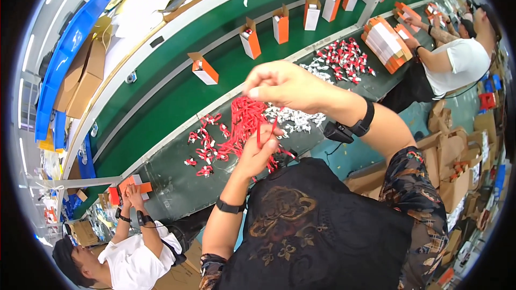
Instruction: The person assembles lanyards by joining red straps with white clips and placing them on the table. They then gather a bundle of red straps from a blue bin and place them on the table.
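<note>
Left hand [257, 153] comes up from 6 o'clock, forearm near vertical, black band on the wrist. Fingers [267, 138] curled shut around the lower strands of the red cord bundle [244, 121], pinching it from below.

The bundle's long axis runs about 1 to 7 o'clock: top end under the right hand, loose tails fanning down toward the small red-and-white pieces [204, 145] lying on the dark desk [177, 180]. From the left fingers the bulk of the bundle sits at 10–11 o'clock, touching. From the right fingers it hangs straight down at 6–7 o'clock.

Right hand [285, 86] sits above the left, arm reaching in from 4 o'clock with the elbow bent, black wrist strap with a small box on it. Thumb and forefinger pinched together at the bundle's top; can't tell how many strands are in that pinch. Both hands are on the cords; the left one carries the mass, the right has only the tip.

White wrapped pieces [293, 118] lie on the desk just behind the bundle, at 3 o'clock from it. Orange-and-white cartons [250, 38] stand along the green conveyor belt [161, 96], well apart from both hands.
</note>
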